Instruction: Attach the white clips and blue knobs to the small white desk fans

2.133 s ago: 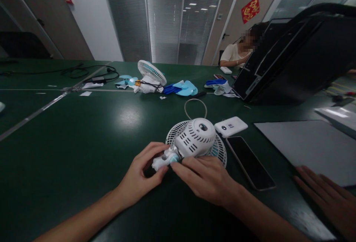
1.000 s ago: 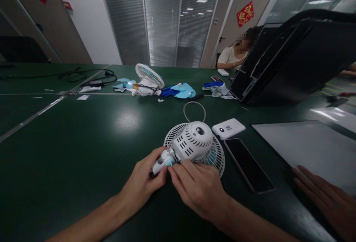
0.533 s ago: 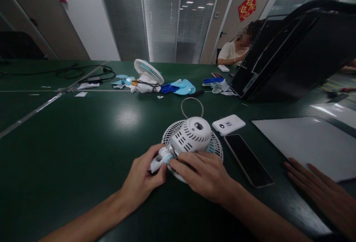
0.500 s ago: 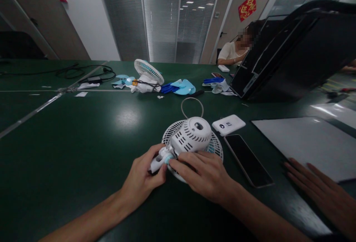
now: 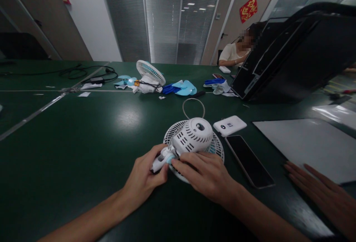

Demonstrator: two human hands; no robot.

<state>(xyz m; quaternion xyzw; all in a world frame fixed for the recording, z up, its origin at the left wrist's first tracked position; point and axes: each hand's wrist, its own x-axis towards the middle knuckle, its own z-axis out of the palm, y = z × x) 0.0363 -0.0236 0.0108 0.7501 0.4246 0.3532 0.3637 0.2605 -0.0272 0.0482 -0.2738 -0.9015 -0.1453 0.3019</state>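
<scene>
A white fan (image 5: 193, 136) lies grille-down on the green table, its rounded motor housing facing up. My left hand (image 5: 147, 169) grips the white clip (image 5: 160, 162) at the fan's near-left side, thumb and fingers around it. On that clip's joint is a light-blue knob (image 5: 170, 158). My right hand (image 5: 207, 173) lies over the fan's near side, its index fingertip at the knob and the other fingers bent against the housing. What lies under the right palm is hidden. A thin cable (image 5: 194, 101) loops behind the fan.
To the right are a white power bank (image 5: 230, 125), a dark phone (image 5: 249, 160), a whiteboard (image 5: 306, 142) and another person's hand (image 5: 311, 182). Farther back are a second fan (image 5: 150, 77), blue blades (image 5: 184, 87), gloves (image 5: 217, 85), a large black case (image 5: 292, 56) and a seated person (image 5: 232, 55).
The view has shifted slightly, so everything appears a little to the right and lower. Both hands keep the same hold on the fan.
</scene>
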